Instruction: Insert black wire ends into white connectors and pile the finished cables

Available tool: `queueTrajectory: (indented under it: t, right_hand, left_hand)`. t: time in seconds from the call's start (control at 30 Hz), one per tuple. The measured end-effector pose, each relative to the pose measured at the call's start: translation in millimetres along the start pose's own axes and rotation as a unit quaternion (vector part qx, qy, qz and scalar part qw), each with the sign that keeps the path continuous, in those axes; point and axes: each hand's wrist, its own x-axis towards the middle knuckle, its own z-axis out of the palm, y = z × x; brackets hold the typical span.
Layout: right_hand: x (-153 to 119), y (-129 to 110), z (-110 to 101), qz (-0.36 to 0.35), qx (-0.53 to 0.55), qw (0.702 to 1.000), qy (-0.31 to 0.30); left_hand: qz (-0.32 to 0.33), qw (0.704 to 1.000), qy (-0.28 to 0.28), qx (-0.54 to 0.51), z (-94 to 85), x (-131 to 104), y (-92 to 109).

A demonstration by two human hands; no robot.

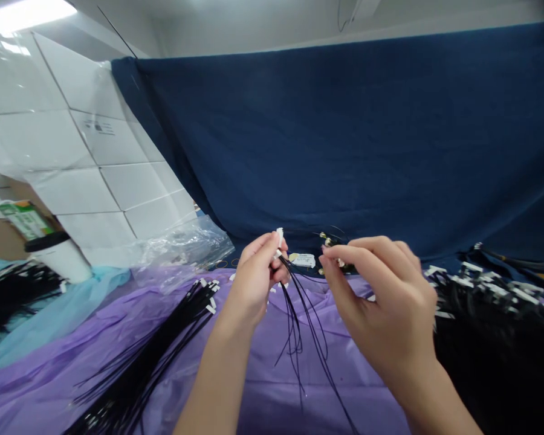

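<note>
My left hand (pixel 258 272) is closed around white connectors (pixel 279 235) at the middle of the view. Thin black wires (pixel 294 320) hang from them over the purple cloth. To the right, my right hand (pixel 383 296) is raised with thumb and index fingertip pressed together; whatever lies between them, if anything, is too small to name. Small cream-coloured pieces (pixel 325 240) show just behind its fingertips. A bundle of black wires with white ends (pixel 163 350) lies left of my left forearm.
Purple cloth (pixel 272 399) covers the work surface. More white-ended black wires (pixel 494 314) lie at the right, others (pixel 18 290) at the far left beside a white cup with a black lid (pixel 58 254). White boxes (pixel 95 175) and a dark blue curtain (pixel 335 139) stand behind.
</note>
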Motion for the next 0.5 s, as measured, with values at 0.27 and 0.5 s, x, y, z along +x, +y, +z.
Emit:
queueTrajectory:
  t: [0.27, 0.5]
  right_hand:
    - [-3.6, -0.2, 5.9, 0.133, 0.114, 0.947, -0.27]
    - [-5.2, 8.2, 16.7, 0.148, 0.177, 0.939, -0.256]
  left_hand:
    - [-0.012, 0.999, 0.03, -0.035, 0.2, 0.0, 0.7]
    - [-0.048, 0.998, 0.011, -0.05, 0.0, -0.2, 2.4]
